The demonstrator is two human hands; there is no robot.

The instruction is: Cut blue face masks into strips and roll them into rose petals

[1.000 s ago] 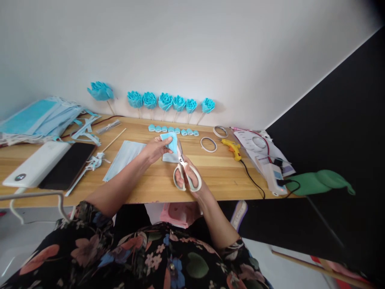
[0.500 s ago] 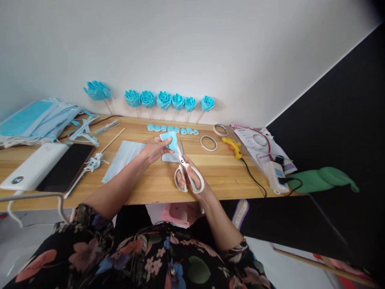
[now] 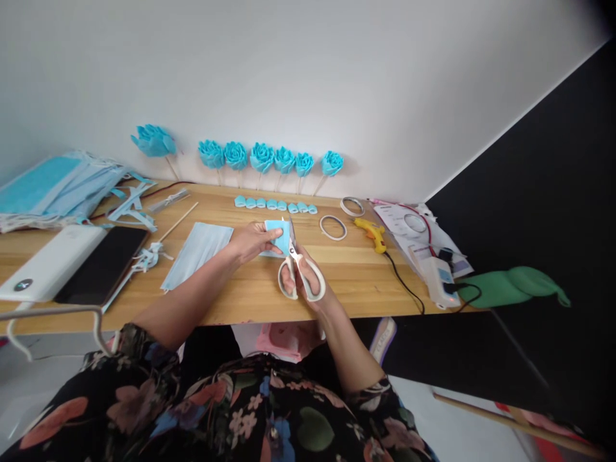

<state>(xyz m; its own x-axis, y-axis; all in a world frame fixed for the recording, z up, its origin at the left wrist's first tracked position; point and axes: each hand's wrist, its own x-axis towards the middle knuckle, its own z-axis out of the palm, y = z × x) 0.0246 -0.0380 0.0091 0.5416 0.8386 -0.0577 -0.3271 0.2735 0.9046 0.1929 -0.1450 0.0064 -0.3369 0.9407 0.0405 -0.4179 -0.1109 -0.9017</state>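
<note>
My left hand [image 3: 255, 242] pinches a folded piece of blue face mask fabric [image 3: 279, 235] between thumb and fingers. My right hand [image 3: 304, 277] has its fingers through the handles of white-handled scissors [image 3: 293, 251]. The blades point away from me and lie at the right edge of the blue piece, slightly apart. Beneath the left hand, another pale blue piece shows partly on the table. To the left lies a flat pleated face mask [image 3: 198, 254]. Beyond the hands runs a row of small blue rolled pieces [image 3: 271, 205].
Several blue fabric roses [image 3: 262, 158] on sticks lean at the wall. A mask stack [image 3: 58, 186], white power bank [image 3: 51, 263] and phone [image 3: 102, 264] are left. Tape rolls [image 3: 333, 228], a yellow glue gun [image 3: 370, 232] and a power strip [image 3: 439, 282] are right.
My left hand has turned the blue piece more upright and moved it slightly right, against the blades. The scissors have swung a little and their handles sit slightly higher.
</note>
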